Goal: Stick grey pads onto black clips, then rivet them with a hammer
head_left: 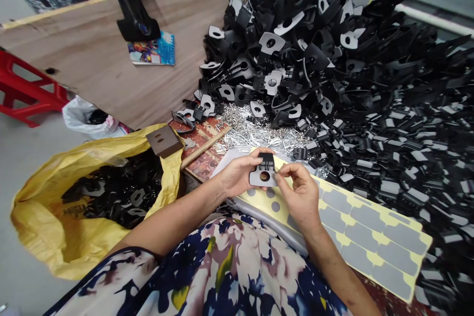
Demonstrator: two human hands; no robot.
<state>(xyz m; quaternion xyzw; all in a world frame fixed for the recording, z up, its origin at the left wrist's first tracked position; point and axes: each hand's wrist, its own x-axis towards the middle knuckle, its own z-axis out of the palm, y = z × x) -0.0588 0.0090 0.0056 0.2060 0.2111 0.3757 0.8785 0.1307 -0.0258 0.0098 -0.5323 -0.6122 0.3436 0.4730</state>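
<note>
My left hand [242, 173] holds a small black clip part [265, 160] with a grey, holed plate face [258, 178], its fingers wrapped behind and its thumb on the upper left. At the right edge of the same part, my right hand [300, 192] pinches with thumb and index finger; anything tiny between those fingertips is too small to make out. Under both hands lies a yellow sheet of grey stickers [365, 227], reaching to the lower right. Just beyond the hands is a pile of silver pins [259, 136].
Black parts with grey faces [272, 42] are heaped at the back; smaller clips [388, 187] spread right. An open yellow sack [48, 217] of black parts stands left, a brown block [165, 140] on its rim. A wooden board [89, 44] borders the back left, near a red stool [33, 94].
</note>
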